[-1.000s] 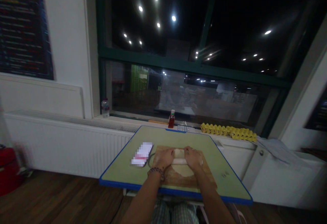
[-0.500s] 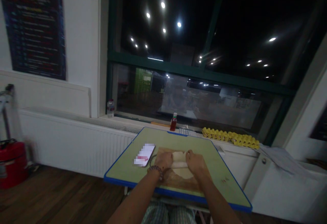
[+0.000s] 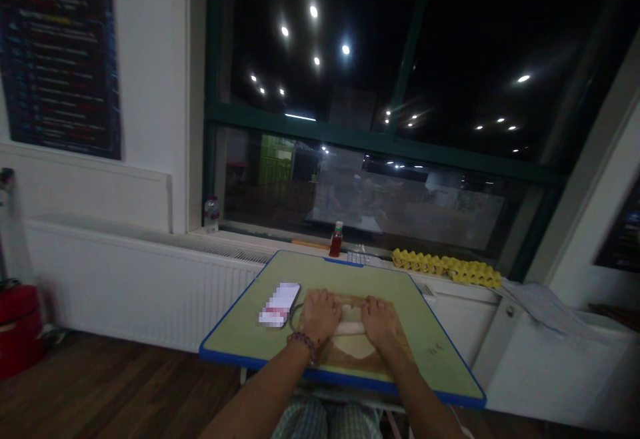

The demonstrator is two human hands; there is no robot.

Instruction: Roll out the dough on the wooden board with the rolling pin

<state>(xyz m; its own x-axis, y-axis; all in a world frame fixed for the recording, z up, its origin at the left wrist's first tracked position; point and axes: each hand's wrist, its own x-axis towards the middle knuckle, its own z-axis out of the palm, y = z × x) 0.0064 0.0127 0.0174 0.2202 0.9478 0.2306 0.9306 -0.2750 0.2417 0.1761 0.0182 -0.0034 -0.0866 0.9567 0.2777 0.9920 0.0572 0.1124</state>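
Note:
A pale rolling pin [image 3: 351,327] lies crosswise over a flattened sheet of dough [image 3: 353,346] on a brown board [image 3: 345,363]. My left hand [image 3: 321,317] rests on the pin's left end, palm down, with its fingers stretched forward past it. At the right end, my right hand [image 3: 379,320] lies the same way, fingers pointing away from me. Both palms hide the ends of the pin. A beaded bracelet [image 3: 303,343] circles my left wrist. Some dough shows beyond the pin, between the hands.
The board sits on a green folding table [image 3: 255,342] with blue edges. A phone [image 3: 281,304] lies left of the board. On the sill behind stand a bottle of red liquid [image 3: 336,240], a clear bottle [image 3: 211,215] and yellow egg cartons [image 3: 445,267]. A radiator [image 3: 125,285] runs along the wall.
Both hands have gone from closed fists at the pin's ends to flatter palms with fingers stretched forward. The pin has shifted slightly toward me. The view has swung slightly right.

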